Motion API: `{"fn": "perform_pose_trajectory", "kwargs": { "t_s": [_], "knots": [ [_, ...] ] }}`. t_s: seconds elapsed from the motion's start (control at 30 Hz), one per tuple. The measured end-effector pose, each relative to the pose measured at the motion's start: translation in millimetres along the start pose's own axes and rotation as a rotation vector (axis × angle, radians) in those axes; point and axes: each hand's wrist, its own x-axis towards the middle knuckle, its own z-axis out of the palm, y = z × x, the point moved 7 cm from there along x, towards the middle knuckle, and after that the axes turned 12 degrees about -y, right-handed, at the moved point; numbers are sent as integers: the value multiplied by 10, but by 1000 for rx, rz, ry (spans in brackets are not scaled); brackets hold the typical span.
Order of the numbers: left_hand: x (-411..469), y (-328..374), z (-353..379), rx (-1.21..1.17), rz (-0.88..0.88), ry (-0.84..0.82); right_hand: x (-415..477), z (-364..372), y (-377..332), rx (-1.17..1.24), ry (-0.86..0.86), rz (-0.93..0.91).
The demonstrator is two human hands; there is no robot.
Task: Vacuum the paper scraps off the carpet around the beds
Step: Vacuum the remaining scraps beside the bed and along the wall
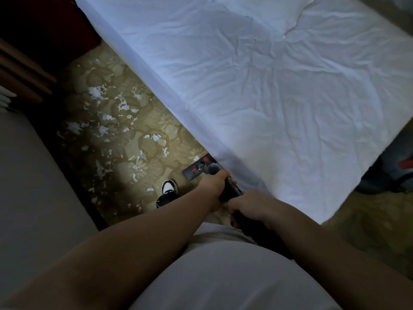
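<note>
Patterned carpet point(154, 121) fills the narrow aisle between two beds, and it is thick with paper scraps point(105, 121) — white shreds strewn from beside the shoe point(168, 190) up toward the dark wooden nightstand point(24, 72). Judging by that spread, the job is barely begun: nearly the whole aisle is left to clean, and only the strip nearest the person shows few scraps. The vacuum head point(197, 168), black with red marks, sits on the carpet tight against the side of the white bed point(268, 86), at the near end of the litter, with one scrap just beside it. Its dark wand point(230, 191) runs up from there into both hands. The left hand point(215, 182) is curled round it close above the head, and the right hand point(250, 203) grips it just behind — each wrapped firmly on the wand. The scraps lie ahead and to the left of the hands, most of them well apart from the head. The shadowed second bed point(33, 175) borders the aisle on the left.
</note>
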Motion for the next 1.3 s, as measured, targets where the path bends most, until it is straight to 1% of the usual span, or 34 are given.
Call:
{"fn": "perform_pose_trajectory", "kwargs": {
  "t_s": [0.17,0.33,0.57,0.73,0.83,0.97,1.13,1.3],
  "knots": [
    [119,810,-628,-12,7,-14,348,282,-929,17,32,4],
    [226,1507,-1193,-43,10,4,596,545,-1775,16,16,-10],
    [293,2249,-1956,-79,40,75,998,856,-2655,24,-49,-34],
    [272,2607,-2499,-71,71,144,1301,1140,-3109,5,-106,-95],
    [257,2676,-2706,-51,63,168,1397,1245,-3240,0,-128,-102],
    [235,2650,-2787,-43,77,187,1440,1314,-3243,-24,-148,-100],
    [202,2389,-2553,-63,50,151,1335,1240,-2943,-2,-147,-83],
    [158,1942,-2124,-71,34,140,1051,1057,-2424,10,-100,-52]
  ]
}}
